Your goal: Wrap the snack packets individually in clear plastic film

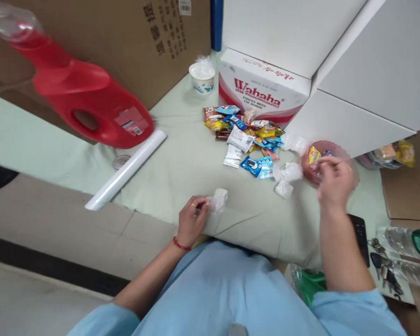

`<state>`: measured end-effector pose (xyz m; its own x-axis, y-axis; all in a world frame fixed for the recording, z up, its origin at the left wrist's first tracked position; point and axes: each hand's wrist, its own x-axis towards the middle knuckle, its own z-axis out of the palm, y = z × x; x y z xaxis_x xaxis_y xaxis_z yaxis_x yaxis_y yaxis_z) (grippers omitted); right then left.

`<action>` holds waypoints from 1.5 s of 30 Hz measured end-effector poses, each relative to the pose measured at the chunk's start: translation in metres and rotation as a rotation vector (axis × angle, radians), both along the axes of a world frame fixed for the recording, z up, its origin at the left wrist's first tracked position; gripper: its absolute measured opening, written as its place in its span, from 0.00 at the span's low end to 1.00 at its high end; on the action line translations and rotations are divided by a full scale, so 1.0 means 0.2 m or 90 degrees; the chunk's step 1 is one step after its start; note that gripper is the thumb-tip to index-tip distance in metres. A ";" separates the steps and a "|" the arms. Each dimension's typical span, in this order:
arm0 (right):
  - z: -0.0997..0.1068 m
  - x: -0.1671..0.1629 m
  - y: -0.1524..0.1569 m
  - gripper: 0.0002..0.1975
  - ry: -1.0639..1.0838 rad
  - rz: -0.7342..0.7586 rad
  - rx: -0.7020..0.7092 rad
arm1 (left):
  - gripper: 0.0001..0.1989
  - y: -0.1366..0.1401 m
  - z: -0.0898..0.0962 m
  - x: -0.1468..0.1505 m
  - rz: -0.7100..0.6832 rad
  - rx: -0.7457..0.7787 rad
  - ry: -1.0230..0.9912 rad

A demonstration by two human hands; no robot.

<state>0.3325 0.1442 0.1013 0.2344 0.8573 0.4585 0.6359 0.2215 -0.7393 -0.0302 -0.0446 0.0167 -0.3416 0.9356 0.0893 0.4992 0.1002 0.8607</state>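
Between the thumb and fingers of my left hand [192, 217] is a small crumpled clear plastic bag [219, 200], held over the near edge of the table. My right hand [336, 179] is over a reddish see-through bowl [310, 175], its fingers pinched together; whatever is in them is hidden. A yellow wrapped snack [314, 155] lies in the bowl beside the fingertips. Left of the bowl are several crumpled clear plastic bags [291, 171]. Beyond them spreads a pile of small wrapped snacks [241, 139] in mixed colours.
A white Wahaha carton [262, 88] backs the pile, with a paper cup [202, 78] to its left. On the left are a large red jug [94, 102] and a white roll [126, 170]. Keys [385, 268], a dark phone-like object [360, 238] and plastic bottles [402, 242] lie at the right.
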 end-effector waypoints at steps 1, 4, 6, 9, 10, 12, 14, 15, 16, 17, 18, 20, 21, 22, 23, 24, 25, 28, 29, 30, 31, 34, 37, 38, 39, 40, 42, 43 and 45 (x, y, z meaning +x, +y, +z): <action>-0.04 -0.16 -0.17 0.08 0.086 0.144 -0.112 | 0.10 0.01 0.01 0.02 -0.012 0.001 -0.013; -0.16 -0.54 -0.54 0.16 0.304 0.331 -0.385 | 0.10 0.06 0.04 0.09 -0.057 0.011 -0.049; -0.23 -0.68 -0.65 0.22 0.382 0.366 -0.444 | 0.11 0.09 0.05 0.15 -0.086 0.015 -0.082; -0.29 -0.69 -0.65 0.18 0.436 0.330 -0.454 | 0.11 0.12 0.05 0.22 -0.102 0.005 -0.188; -0.30 -0.65 -0.63 0.17 0.456 0.313 -0.462 | 0.11 0.13 0.05 0.24 -0.092 -0.007 -0.249; -0.30 -0.57 -0.60 0.18 0.500 0.300 -0.503 | 0.12 0.15 0.04 0.26 -0.043 -0.053 -0.405; -0.30 -0.50 -0.59 0.19 0.538 0.306 -0.555 | 0.16 0.16 0.02 0.27 0.014 -0.114 -0.575; -0.29 -0.48 -0.59 0.20 0.551 0.311 -0.574 | 0.17 0.16 0.01 0.27 0.036 -0.142 -0.651; -0.30 -0.46 -0.60 0.20 0.561 0.315 -0.584 | 0.19 0.17 0.01 0.27 0.053 -0.163 -0.715; -0.30 -0.45 -0.61 0.20 0.572 0.316 -0.588 | 0.19 0.18 0.01 0.26 0.064 -0.176 -0.766; -0.31 -0.44 -0.62 0.19 0.586 0.315 -0.590 | 0.19 0.18 0.01 0.26 0.075 -0.179 -0.802; -0.32 -0.43 -0.65 0.19 0.638 0.306 -0.598 | 0.18 0.20 0.01 0.24 0.093 -0.174 -0.841; -0.33 -0.43 -0.66 0.20 0.676 0.294 -0.604 | 0.17 0.20 0.01 0.23 0.096 -0.173 -0.847; -0.34 -0.42 -0.67 0.20 0.712 0.278 -0.609 | 0.16 0.21 0.02 0.23 0.096 -0.175 -0.844; -0.35 -0.40 -0.68 0.20 0.737 0.258 -0.610 | 0.16 0.21 0.03 0.22 0.093 -0.177 -0.832; -0.35 -0.39 -0.69 0.21 0.743 0.239 -0.604 | 0.16 0.21 0.03 0.22 0.089 -0.181 -0.813; -0.35 -0.37 -0.70 0.20 0.726 0.221 -0.587 | 0.16 0.22 0.04 0.23 0.086 -0.184 -0.792; -0.33 -0.33 -0.73 0.22 0.548 0.212 -0.453 | 0.19 0.21 0.05 0.25 0.095 -0.193 -0.748; -0.31 -0.32 -0.75 0.26 0.470 0.235 -0.402 | 0.19 0.21 0.06 0.26 0.098 -0.198 -0.741; -0.29 -0.32 -0.76 0.31 0.396 0.269 -0.364 | 0.19 0.21 0.06 0.28 0.099 -0.202 -0.732; -0.28 -0.32 -0.76 0.35 0.333 0.303 -0.343 | 0.19 0.20 0.06 0.29 0.096 -0.204 -0.718; -0.26 -0.36 -0.76 0.25 0.251 0.339 -0.366 | 0.20 0.19 0.05 0.32 0.061 -0.210 -0.664; -0.29 -0.40 -0.73 0.17 0.358 0.225 -0.418 | 0.20 0.19 0.04 0.32 0.016 -0.202 -0.599; -0.31 -0.40 -0.72 0.18 0.413 0.189 -0.434 | 0.19 0.19 0.03 0.31 0.005 -0.196 -0.569; -0.33 -0.40 -0.71 0.19 0.462 0.165 -0.448 | 0.18 0.19 0.02 0.30 -0.003 -0.189 -0.537; -0.34 -0.40 -0.70 0.19 0.497 0.153 -0.460 | 0.18 0.18 0.01 0.28 -0.005 -0.181 -0.503; -0.36 -0.40 -0.70 0.21 0.525 0.152 -0.479 | 0.17 0.17 0.01 0.25 0.014 -0.153 -0.425; -0.37 -0.39 -0.70 0.21 0.526 0.155 -0.488 | 0.17 0.16 0.01 0.24 0.034 -0.134 -0.375; -0.38 -0.39 -0.71 0.21 0.520 0.157 -0.499 | 0.18 0.14 0.03 0.23 0.082 -0.086 -0.256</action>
